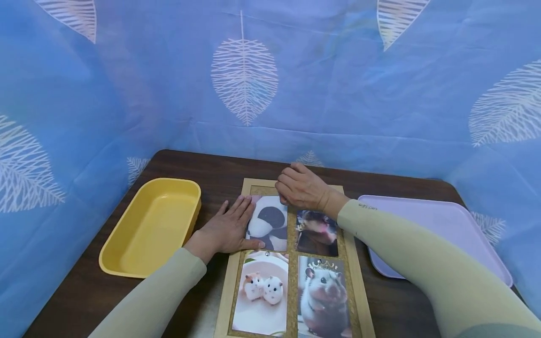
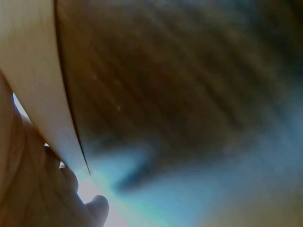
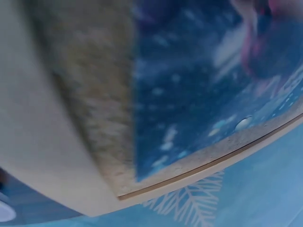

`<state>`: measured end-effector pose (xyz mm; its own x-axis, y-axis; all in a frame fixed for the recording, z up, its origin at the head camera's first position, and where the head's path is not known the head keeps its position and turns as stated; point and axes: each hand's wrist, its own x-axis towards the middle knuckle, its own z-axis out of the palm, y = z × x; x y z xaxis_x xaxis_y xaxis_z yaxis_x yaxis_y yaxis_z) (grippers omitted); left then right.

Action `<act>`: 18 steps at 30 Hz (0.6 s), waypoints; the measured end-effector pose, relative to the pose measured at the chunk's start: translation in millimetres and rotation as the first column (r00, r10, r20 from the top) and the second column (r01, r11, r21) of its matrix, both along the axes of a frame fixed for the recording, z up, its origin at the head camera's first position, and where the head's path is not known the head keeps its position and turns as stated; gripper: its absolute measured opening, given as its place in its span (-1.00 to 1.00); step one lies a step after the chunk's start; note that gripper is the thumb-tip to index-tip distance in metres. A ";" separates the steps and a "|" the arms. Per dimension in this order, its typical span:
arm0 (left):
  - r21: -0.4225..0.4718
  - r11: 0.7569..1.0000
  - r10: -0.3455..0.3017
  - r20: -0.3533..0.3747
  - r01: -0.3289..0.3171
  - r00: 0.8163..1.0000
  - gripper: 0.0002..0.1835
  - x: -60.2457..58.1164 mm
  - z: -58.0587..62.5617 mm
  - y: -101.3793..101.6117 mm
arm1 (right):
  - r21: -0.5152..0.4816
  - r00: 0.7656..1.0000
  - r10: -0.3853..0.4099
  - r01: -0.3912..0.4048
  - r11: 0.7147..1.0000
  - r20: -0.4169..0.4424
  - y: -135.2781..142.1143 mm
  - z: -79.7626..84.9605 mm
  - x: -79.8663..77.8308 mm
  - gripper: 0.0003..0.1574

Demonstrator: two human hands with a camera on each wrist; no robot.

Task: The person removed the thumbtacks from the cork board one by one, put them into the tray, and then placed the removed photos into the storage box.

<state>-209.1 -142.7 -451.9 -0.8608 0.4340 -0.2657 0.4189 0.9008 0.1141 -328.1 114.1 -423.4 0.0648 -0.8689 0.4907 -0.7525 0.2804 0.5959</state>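
A wood-framed cork board (image 1: 292, 281) lies on the table with photos on it. My left hand (image 1: 230, 227) rests on the left edge of the upper-left photo (image 1: 270, 225), a black-and-white picture, its fingers straight and thumb spread. At that photo's top edge is my right hand (image 1: 302, 188), fingers curled; anything between its fingertips is hidden. Below my right wrist is the dark upper-right photo (image 1: 317, 234), with a small round pin (image 3: 244, 123) near its edge in the right wrist view. Below are a photo of two hamsters (image 1: 264, 300) and a crowned-hamster photo (image 1: 323, 300).
A yellow tray (image 1: 111, 256) stands left of the board on the dark table (image 1: 211, 164). To the right lies a flat lilac tray (image 1: 422, 220), partly behind my right forearm. Blue cloth with white leaf prints (image 1: 245, 80) hangs around the back and sides.
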 end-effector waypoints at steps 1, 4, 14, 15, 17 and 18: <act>0.003 1.000 0.001 0.000 -0.001 1.000 0.29 0.2 -0.2 0.0 | -0.012 1.000 -0.008 0.008 1.000 -0.002 2.5 0.6 1.7 -0.66; 0.010 1.000 -0.001 0.002 0.001 1.000 0.29 0.4 -1.9 -0.3 | -0.050 1.000 -0.028 0.028 0.998 -0.005 11.4 2.1 7.3 -0.66; 0.068 0.998 0.002 0.019 -0.003 1.000 0.31 1.4 -1.9 1.6 | -0.193 0.997 -0.072 0.073 0.979 0.012 48.9 5.1 24.9 -0.76; 0.070 0.998 0.003 0.020 -0.004 1.000 0.31 1.4 -1.8 1.6 | -0.203 0.997 -0.075 0.076 0.976 0.016 52.9 5.1 26.2 -0.77; 0.072 0.997 0.003 0.025 -0.005 1.000 0.31 1.6 -1.3 1.5 | -0.225 0.997 -0.079 0.081 0.971 0.019 60.6 5.1 28.6 -0.79; 0.078 0.997 0.002 0.028 -0.005 1.000 0.31 1.6 -1.1 1.5 | -0.238 0.996 -0.082 0.084 0.968 0.017 64.4 5.2 29.7 -0.80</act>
<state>-207.5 -141.2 -453.0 -0.8552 0.4512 -0.2550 0.4115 0.8902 0.1953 -298.4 178.6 -418.2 -0.0069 -0.7291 0.6844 -0.7244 0.4754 0.4992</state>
